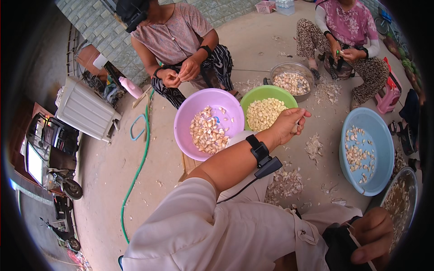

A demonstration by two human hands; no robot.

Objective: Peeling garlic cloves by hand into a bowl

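My left hand (291,125) reaches out just right of a green basin (292,96) of peeled garlic cloves (262,113). Its fingers are closed on a small pale piece (296,126), possibly garlic. A black band with a device sits on that wrist. At the lower right, my right hand (374,233) has curled fingers by a black device (342,245) and a thin white strip; its grip is unclear. A purple basin (234,105) holds cloves in their skins (206,135). A blue basin (385,145) at the right holds more cloves (354,157).
Two people sit opposite, one behind the purple basin (176,37), one at the upper right (346,40). A metal pot (307,73) holds garlic; a metal bowl (414,196) stands far right. Garlic skins (286,183) litter the floor. A green hose (137,172) runs along the left.
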